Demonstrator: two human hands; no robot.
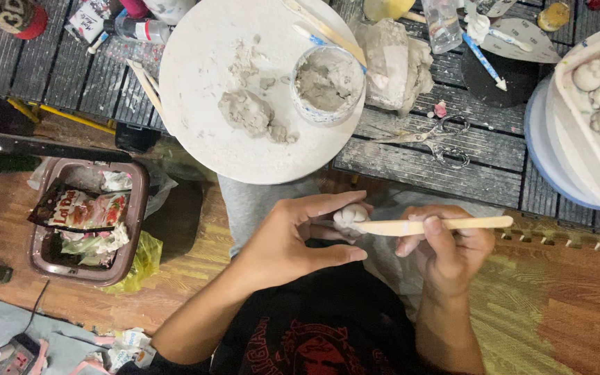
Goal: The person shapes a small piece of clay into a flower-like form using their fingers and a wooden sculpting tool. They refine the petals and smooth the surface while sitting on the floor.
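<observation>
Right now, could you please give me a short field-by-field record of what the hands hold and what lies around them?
Left hand: pinches a small pale clay lump between thumb and fingers.
Right hand: grips a flat wooden stick, its tip against the lump.
Round white board: carries a grey clay piece and crumbs.
Tub: on the board, filled with grey clay.
Scissors: on the dark slatted surface, right of the board.
Brown bin: on the floor at left, holding wrappers.

One camera sits on my head, looking steeply down, close over my lap and hands, taking in the counter (411, 149) edge ahead and the floor (564, 298) below.
</observation>
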